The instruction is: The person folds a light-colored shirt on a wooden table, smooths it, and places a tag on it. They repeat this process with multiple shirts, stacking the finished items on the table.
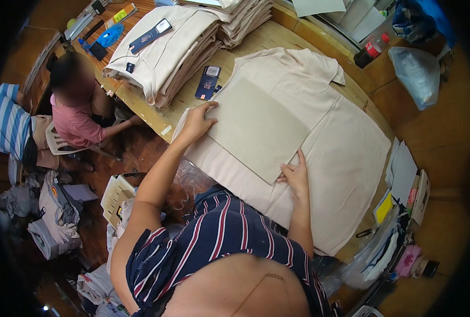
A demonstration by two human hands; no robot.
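Note:
A cream T-shirt (pixel 345 174) lies spread over the wooden table, its short sleeve toward the far edge. On top of it rests a flat grey rectangular board (pixel 258 127). My left hand (pixel 199 122) grips the board's left edge, fingers and thumb bent against it. At the near right corner, my right hand (pixel 296 177) holds the board between thumb and fingers. Beyond my left hand lies a dark blue hang tag (pixel 208 83), beside the shirt's neck end.
Stacked folded cream shirts (pixel 163 58) stand at the far left of the table, another tag (pixel 150 36) on top. A cola bottle (pixel 372 50) stands at the far right, near a hanging plastic bag (pixel 415 74). A seated person (pixel 79 111) in pink is at left.

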